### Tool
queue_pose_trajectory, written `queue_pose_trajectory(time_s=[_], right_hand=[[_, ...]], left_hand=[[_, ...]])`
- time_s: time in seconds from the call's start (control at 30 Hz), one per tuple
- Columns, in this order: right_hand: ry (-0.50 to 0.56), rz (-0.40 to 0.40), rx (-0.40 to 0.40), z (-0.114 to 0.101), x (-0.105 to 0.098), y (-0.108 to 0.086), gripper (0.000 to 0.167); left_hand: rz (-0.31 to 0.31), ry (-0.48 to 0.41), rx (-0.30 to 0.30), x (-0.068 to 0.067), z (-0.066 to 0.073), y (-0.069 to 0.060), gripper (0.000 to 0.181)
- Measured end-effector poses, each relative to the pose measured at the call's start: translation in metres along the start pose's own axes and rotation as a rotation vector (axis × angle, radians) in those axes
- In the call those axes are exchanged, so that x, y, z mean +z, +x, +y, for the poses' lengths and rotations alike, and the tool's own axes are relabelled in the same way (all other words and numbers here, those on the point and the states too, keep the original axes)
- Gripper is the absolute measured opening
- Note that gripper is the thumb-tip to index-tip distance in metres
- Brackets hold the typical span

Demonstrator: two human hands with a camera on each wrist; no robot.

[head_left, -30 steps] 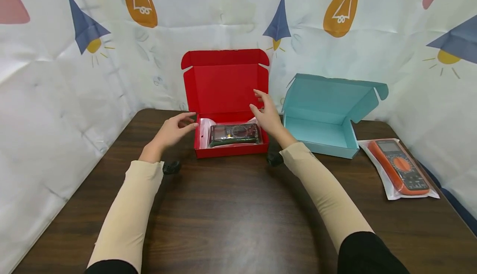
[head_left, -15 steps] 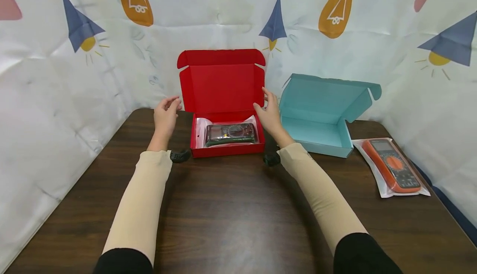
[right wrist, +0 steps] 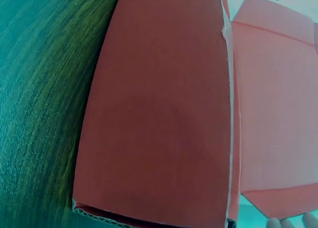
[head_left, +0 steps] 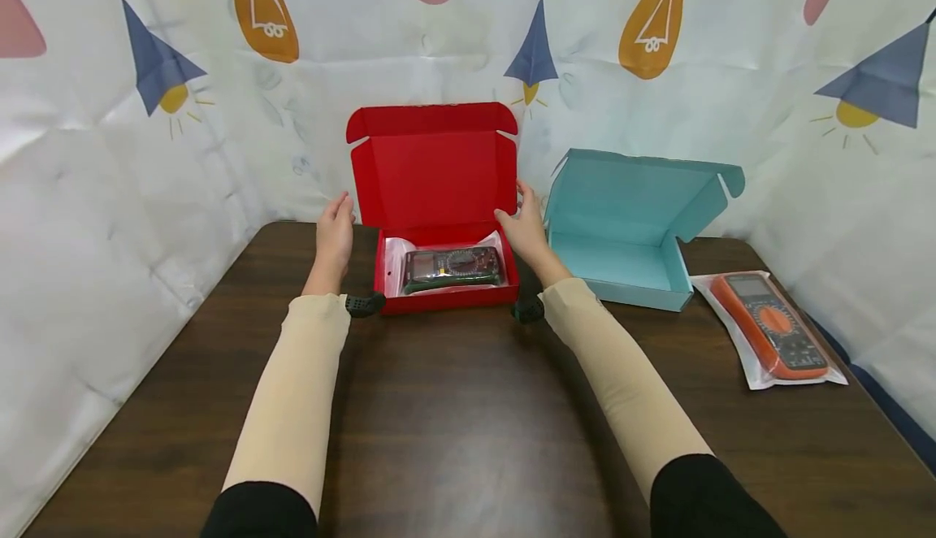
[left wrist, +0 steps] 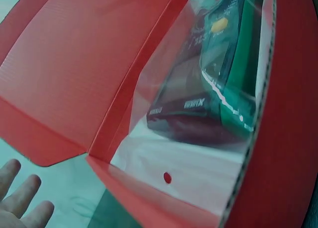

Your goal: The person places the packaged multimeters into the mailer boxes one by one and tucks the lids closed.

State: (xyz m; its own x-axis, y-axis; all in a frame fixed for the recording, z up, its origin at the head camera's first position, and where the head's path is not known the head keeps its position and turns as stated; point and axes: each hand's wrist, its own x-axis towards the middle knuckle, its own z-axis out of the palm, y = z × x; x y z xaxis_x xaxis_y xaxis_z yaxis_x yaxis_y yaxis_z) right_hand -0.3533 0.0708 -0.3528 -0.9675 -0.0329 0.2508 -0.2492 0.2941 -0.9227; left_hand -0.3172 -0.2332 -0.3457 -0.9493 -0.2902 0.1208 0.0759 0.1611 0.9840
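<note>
An upright lid [head_left: 439, 176] rises from the red cardboard box [head_left: 449, 302]. Inside lies a dark multimeter with a green edge [head_left: 452, 268], in a clear and white plastic bag [left wrist: 169, 163]. My left hand [head_left: 334, 237] is beside the lid's left side, fingers extended; in the left wrist view its fingertips [left wrist: 31, 190] are apart from the red side flap. At the lid's right side is my right hand [head_left: 530, 231], thumb and fingers spread around the edge. In the right wrist view its fingertips [right wrist: 310, 221] are close to the flap; contact is unclear.
A teal box [head_left: 621, 258] with its lid raised stands to the right of the red one. Further right, a bagged orange multimeter [head_left: 775, 327] lies on the brown table [head_left: 453, 424]. Behind hangs a patterned white cloth [head_left: 439, 50].
My left hand has moved from the red box's front left corner outward and up beside its lid. The right hand has shifted slightly to the lid's right edge. The head view has shifted slightly.
</note>
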Motion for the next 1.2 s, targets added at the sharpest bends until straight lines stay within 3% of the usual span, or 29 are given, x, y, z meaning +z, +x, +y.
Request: queue_pose_trajectory(time_s=[0.37,0.67,0.9,1.2], right_hand=[[0.045,-0.024,-0.06,0.009,0.009,-0.006,0.068],[0.03,-0.082,-0.095,0.016,-0.006,-0.01,0.064],[0.108,-0.152,-0.066,0.014,-0.013,-0.011,0.067],[0.151,-0.206,-0.049,0.005,-0.017,-0.012,0.066]], left_hand=[[-0.025,-0.074,-0.002,0.01,-0.011,-0.006,0.06],[-0.053,-0.048,0.052,0.02,-0.014,-0.009,0.057],[-0.06,0.014,0.085,0.016,-0.015,-0.012,0.058],[-0.091,0.02,0.098,0.009,-0.009,-0.015,0.058]])
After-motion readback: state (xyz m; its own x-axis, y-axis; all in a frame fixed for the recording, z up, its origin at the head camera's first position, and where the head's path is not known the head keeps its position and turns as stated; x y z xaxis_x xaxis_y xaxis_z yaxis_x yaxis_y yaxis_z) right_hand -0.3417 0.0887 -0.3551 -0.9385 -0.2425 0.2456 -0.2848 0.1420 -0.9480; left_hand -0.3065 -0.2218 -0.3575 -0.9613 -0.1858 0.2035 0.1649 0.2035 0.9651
